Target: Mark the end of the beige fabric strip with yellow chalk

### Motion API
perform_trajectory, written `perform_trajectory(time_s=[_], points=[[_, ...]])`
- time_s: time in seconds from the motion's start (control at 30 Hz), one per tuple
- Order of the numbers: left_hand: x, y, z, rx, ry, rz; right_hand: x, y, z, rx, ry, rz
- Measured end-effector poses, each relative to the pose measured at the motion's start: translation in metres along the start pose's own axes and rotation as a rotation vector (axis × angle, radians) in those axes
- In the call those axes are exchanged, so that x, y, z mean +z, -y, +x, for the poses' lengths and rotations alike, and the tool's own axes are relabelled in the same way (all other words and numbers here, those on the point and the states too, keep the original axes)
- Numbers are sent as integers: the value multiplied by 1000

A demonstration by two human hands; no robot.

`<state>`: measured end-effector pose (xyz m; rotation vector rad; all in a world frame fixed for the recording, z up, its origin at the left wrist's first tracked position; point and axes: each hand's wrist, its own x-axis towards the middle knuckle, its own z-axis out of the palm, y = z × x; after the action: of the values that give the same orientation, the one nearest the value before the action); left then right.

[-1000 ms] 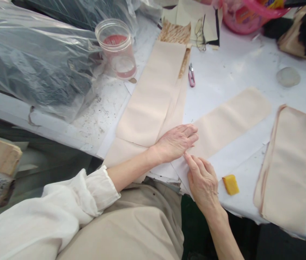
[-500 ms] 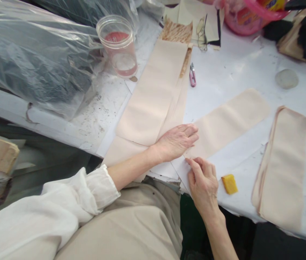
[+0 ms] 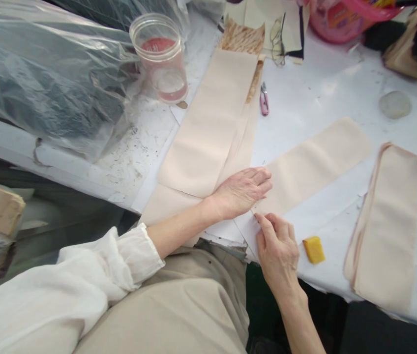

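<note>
A beige strip lies slantwise on the white-covered table, its near end by my hands. My left hand rests palm down on that end, its fingers stretched out side by side. Just to the right and nearer the table edge, my right hand is closed in a pinch at the strip's near corner; what sits between its fingertips is too small to make out. Left of the hands lies a stack of longer beige strips, partly under my left forearm. A yellow block is right of my right hand.
Folded beige pieces lie at the right edge. Farther back are pink snips, glasses, a round clear disc and a pink basket. A clear jar stands beside plastic-wrapped material at left.
The view has shifted slightly, so the things at the back sit a little higher and farther right. Both hands keep nearly the same pose and place on the strip.
</note>
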<state>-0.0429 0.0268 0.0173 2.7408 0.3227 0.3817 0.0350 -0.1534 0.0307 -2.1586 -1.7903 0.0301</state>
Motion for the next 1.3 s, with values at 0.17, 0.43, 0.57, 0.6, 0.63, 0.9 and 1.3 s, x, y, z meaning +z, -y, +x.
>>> perform_trajectory(time_s=[0.17, 0.43, 0.57, 0.6, 0.63, 0.9, 1.3], points=[[1, 1, -1, -1, -8, -8, -1, 1, -3, 30, 30, 22], [2, 2, -2, 14, -4, 25, -32, -20, -33, 362, -348, -47], [3, 2, -2, 28, -13, 34, -32, -36, -46, 492, -241, -232], [3, 2, -2, 33, -16, 44, -31, -38, -48, 519, -235, -217], [3, 2, -1, 38, -19, 58, -30, -39, -50, 555, -244, -186], [-15, -2, 11, 29, 212, 101, -41, -28, -47, 908, -557, 191], [-10, -4, 60, 52, 117, -12, -1, -2, 23, 328, -213, 264]])
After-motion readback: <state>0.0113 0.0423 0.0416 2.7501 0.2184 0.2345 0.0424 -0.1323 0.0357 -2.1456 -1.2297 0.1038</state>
